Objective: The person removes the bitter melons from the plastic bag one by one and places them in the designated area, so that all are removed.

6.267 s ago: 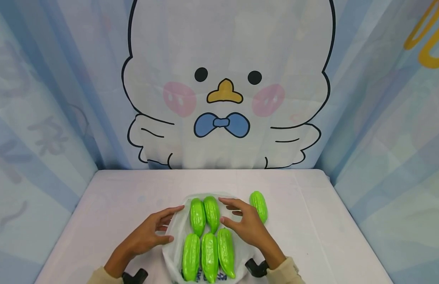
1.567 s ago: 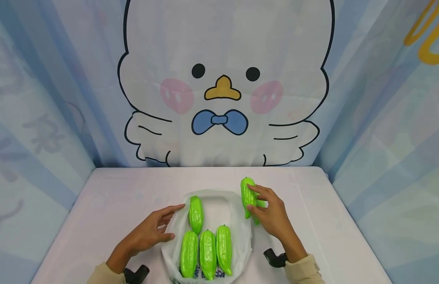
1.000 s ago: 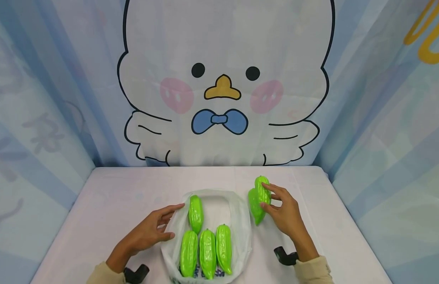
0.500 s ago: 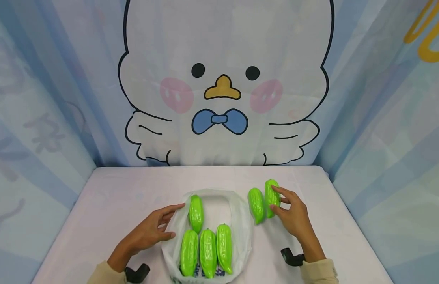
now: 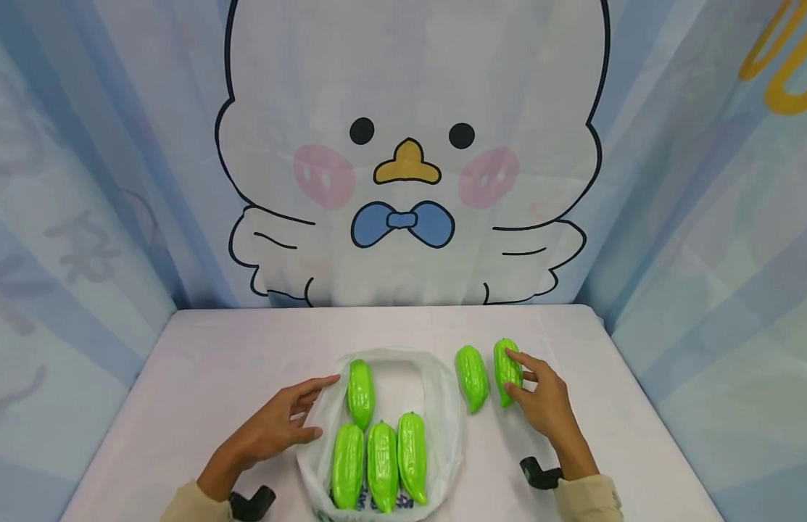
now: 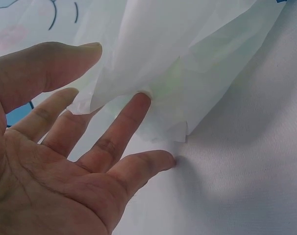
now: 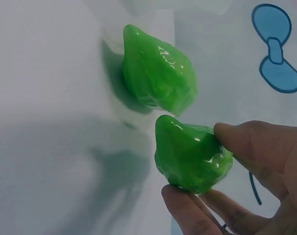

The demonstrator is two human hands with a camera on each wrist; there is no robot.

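Note:
My right hand (image 5: pixel 543 399) pinches a glossy green bitter melon (image 5: pixel 505 373) between thumb and fingers, at or just above the table right of the bag. In the right wrist view that bitter melon (image 7: pixel 187 156) sits between my fingertips, its pointed end toward the camera. Beside it, on the left, another bitter melon (image 5: pixel 471 378) lies on the cloth. A white plastic bag (image 5: pixel 445 435) lies at the centre with several bitter melons (image 5: pixel 381 464) on or in it. My left hand (image 5: pixel 279 420) is at the bag's left edge, fingers extended, a fingertip touching the plastic (image 6: pixel 153 54).
A pale cloth covers the table (image 5: pixel 227 348). Behind it hangs a curtain (image 5: pixel 410 275) printed with a cartoon bird, and more curtain closes off both sides. Black wrist mounts (image 5: pixel 540 475) show below each hand.
A bitter melon from the bag's upper right has gone rightward in my right hand, passing over the loose one to its far side, and has come down closer. My left hand has stayed at the bag.

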